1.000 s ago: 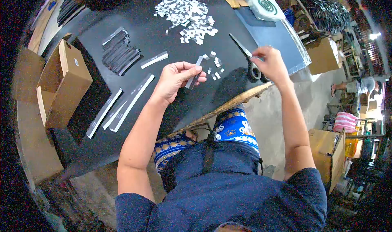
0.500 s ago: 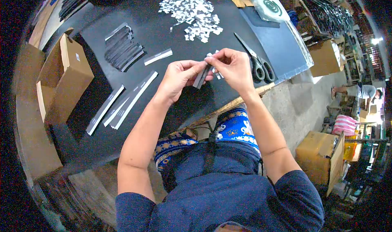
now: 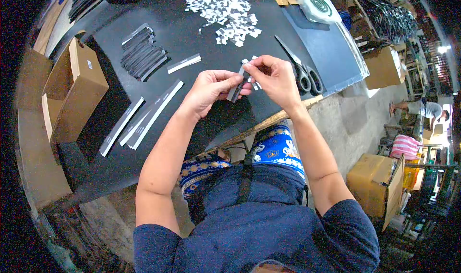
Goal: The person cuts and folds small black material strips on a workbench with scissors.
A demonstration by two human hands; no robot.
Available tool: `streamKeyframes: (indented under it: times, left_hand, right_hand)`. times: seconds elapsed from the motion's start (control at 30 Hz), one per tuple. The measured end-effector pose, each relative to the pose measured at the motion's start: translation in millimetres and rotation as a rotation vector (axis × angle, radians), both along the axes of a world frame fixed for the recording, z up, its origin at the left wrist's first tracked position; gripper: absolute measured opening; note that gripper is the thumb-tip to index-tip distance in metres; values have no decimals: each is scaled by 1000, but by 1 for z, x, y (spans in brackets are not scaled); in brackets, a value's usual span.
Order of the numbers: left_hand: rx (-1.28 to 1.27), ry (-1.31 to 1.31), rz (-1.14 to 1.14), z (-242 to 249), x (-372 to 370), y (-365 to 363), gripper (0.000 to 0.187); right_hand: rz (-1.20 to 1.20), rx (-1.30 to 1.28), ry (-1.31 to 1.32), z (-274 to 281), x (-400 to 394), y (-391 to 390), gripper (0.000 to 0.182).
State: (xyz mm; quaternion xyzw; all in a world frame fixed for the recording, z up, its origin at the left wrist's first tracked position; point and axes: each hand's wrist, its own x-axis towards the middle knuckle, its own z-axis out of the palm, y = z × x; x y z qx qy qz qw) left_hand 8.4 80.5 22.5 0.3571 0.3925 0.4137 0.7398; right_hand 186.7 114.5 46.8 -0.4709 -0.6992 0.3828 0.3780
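Note:
My left hand (image 3: 216, 86) is closed around a short dark strip (image 3: 236, 91) that hangs below its fingers. Close against it, my right hand (image 3: 272, 75) pinches at the strip's upper end, where a small grey-white piece shows between the fingertips. A few small white pieces (image 3: 256, 85) lie under and beside the right fingers. Beyond the hands is a heap of small white and grey pieces (image 3: 225, 13). Black-handled scissors (image 3: 302, 71) lie at the right. A single short strip (image 3: 184, 63) and a bundle of dark strips (image 3: 143, 54) lie to the left.
Long white-edged strips (image 3: 152, 113) lie on the dark table (image 3: 173, 28), near an open cardboard box (image 3: 81, 90). A plastic-wrapped green coil (image 3: 318, 5) sits at the back right. Another cardboard box (image 3: 367, 179) stands on the floor; a person (image 3: 430, 109) is farther off.
The view has shifted slightly. My fingers have moved a little at the strip's upper end, where a grey-white piece now shows more clearly. Both hands stay together.

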Motion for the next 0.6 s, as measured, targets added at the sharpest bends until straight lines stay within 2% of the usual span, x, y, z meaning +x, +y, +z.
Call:
streamKeyframes:
  times: [0.13, 0.3, 0.43, 0.5, 0.6]
  left_hand:
    - [30, 12, 51, -4, 1, 0, 22]
    - [39, 0, 156, -4, 2, 1, 20]
    - [59, 49, 164, 1, 3, -1, 19]
    - [68, 74, 166, 1, 2, -1, 19]
    - [75, 58, 188, 0, 2, -1, 19]
  right_hand:
    - [-30, 62, -52, 3, -2, -6, 16]
    - [-60, 479, -95, 8, -8, -17, 29]
    - [-89, 539, -105, 3, -12, -20, 27]
    - [-104, 501, -195, 2, -12, -22, 26]
    - [-75, 417, -137, 0, -15, -27, 26]
